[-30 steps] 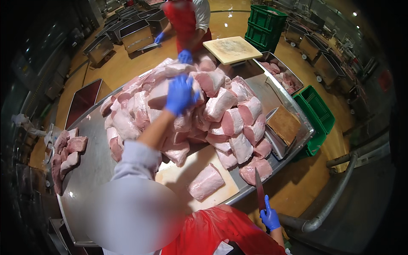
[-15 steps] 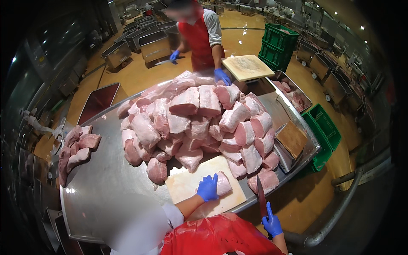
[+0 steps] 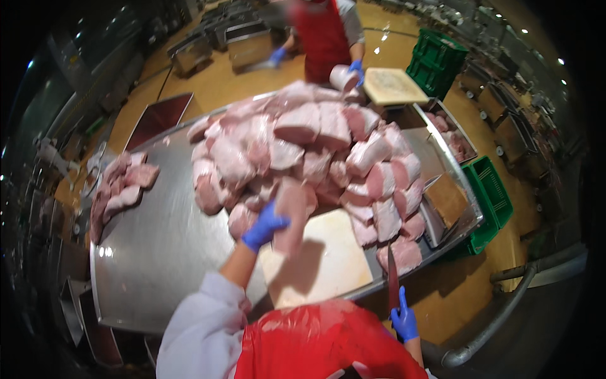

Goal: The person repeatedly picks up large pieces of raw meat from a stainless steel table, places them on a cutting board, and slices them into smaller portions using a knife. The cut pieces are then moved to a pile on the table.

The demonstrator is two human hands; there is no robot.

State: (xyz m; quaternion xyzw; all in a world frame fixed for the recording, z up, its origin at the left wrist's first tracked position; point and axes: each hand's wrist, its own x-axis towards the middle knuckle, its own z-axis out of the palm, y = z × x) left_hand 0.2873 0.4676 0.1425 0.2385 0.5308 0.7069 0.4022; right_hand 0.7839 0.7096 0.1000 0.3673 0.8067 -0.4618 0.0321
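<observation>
Blue-gloved left hand (image 3: pixel 265 230), head view: gripping one pork piece (image 3: pixel 291 211), held up above the left part of the white cutting board (image 3: pixel 344 252). Piece is blurry; some fingers hidden, so full grip not visible. Blue-gloved right hand (image 3: pixel 404 323): clenched around one knife (image 3: pixel 393 281), handle buried in the fist, blade pointing away, tip overlapping a pork chunk (image 3: pixel 405 254) at the near right of the metal surface (image 3: pixel 170 252). Can't tell if they touch.

Pork heap (image 3: pixel 297 123) behind the board: pieces overlap, lower ones buried, no reliable count. Smaller meat cluster (image 3: pixel 120 186), left end of the surface: same problem. One co-worker (image 3: pixel 322 44) across: head blurred and cut by the top edge, one hand (image 3: pixel 358 71) on a single piece, other hand smeared, contents unclear. Pale boards: two, counting the cream board (image 3: pixel 394 86) at the far edge. Brown slab (image 3: pixel 446 201): one, right end.
</observation>
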